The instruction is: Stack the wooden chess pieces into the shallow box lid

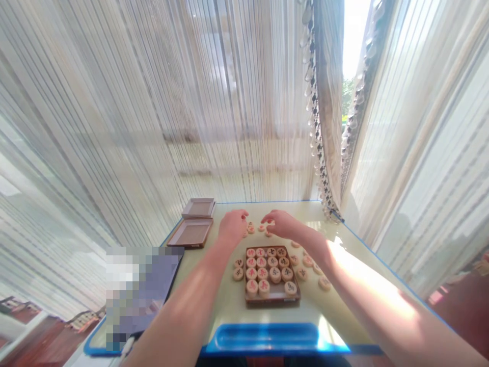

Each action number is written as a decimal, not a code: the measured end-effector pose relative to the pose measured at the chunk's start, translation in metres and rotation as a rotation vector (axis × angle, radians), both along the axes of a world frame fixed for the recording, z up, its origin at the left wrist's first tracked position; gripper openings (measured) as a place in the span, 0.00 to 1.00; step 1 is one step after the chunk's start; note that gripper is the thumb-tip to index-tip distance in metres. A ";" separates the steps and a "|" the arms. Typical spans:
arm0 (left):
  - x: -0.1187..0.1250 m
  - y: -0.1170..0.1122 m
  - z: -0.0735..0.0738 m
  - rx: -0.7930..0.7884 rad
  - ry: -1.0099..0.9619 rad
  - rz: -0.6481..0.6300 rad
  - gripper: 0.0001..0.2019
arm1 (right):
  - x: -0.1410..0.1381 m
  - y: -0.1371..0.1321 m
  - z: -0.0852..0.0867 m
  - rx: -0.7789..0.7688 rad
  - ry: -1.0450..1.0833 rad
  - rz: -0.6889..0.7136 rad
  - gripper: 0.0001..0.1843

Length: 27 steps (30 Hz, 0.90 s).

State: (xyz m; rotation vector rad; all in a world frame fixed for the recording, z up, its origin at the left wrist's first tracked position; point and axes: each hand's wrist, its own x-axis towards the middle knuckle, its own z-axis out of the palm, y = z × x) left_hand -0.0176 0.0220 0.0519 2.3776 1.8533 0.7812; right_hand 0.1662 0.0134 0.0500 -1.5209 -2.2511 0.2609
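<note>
Beyond the box, my left hand (233,225) is arched over the table with its fingers bent and apart, beside a few loose xiangqi pieces (251,229). Facing it from the other side, my right hand (282,223) has its fingers spread near more round pieces (262,228). Neither hand visibly grips a piece, though the fingers partly hide what lies beneath. Between my forearms sits a shallow brown box (273,303) with rows of wooden pieces, red characters on the left and dark ones on the right. One gap shows in its front row.
Two stray pieces (238,274) lie left of the box, and several others (307,260) are scattered to its right, under my right forearm. At the back left are an open box lid (190,233) and a pale tray (198,208). A partly blurred tablet-like device (158,285) rests at left.
</note>
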 end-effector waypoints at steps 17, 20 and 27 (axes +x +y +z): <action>-0.015 0.016 -0.030 -0.113 0.048 -0.092 0.19 | -0.029 0.045 -0.007 -0.105 -0.151 0.125 0.12; -0.017 0.019 -0.031 -0.107 0.008 -0.069 0.20 | -0.026 0.045 -0.006 -0.109 -0.140 0.136 0.12; -0.024 0.015 -0.028 -0.149 0.054 -0.012 0.16 | -0.033 0.041 -0.008 0.022 -0.170 0.294 0.14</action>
